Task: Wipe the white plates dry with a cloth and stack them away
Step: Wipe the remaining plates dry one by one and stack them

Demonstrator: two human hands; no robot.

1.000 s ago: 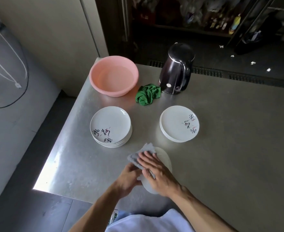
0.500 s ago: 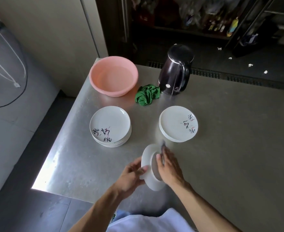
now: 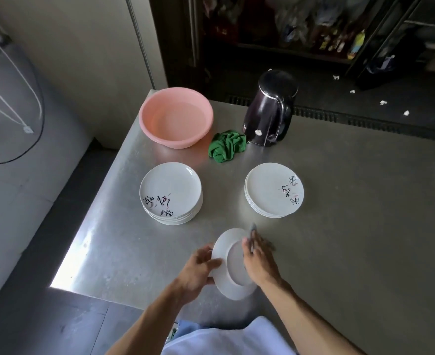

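Observation:
I hold a white plate [image 3: 228, 265] tilted on edge above the table's near side, its underside turned towards me. My left hand [image 3: 201, 267] grips its left rim. My right hand [image 3: 258, 262] is on the plate's right side and holds a grey cloth [image 3: 252, 230], of which only a small tip shows above the fingers. One stack of white plates with painted marks [image 3: 171, 193] stands at centre left. A second stack of plates [image 3: 274, 189] stands at centre right.
The steel table [image 3: 339, 226] carries a pink basin [image 3: 176, 116], a crumpled green cloth [image 3: 227, 146] and a dark kettle [image 3: 271, 108] at the back. Its left edge drops to the floor. Dark shelves stand beyond.
A second ago the plate lay nearly flat with the grey cloth spread over it. It has since been turned up on edge, and the cloth has moved behind my right hand.

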